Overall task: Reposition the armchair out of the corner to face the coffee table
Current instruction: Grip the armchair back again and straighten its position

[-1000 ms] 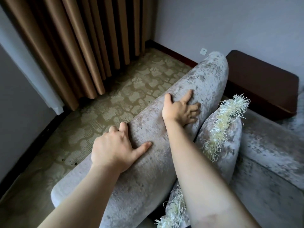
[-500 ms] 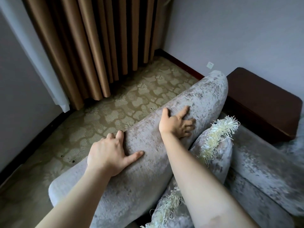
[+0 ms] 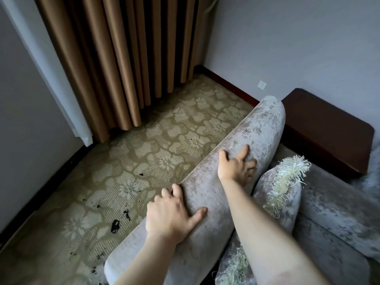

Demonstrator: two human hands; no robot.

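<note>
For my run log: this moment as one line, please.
left hand: grips armchair | right hand: grips armchair | cushion: fringed, on armchair

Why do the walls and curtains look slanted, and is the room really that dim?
Head view: the wide-angle lens tilts the curtain and the wall towards the frame's sides; light is soft and dim, no glare, corners darkened; the left hand and right hand on the armchair look sharp; the far right edge looks smeared.
</note>
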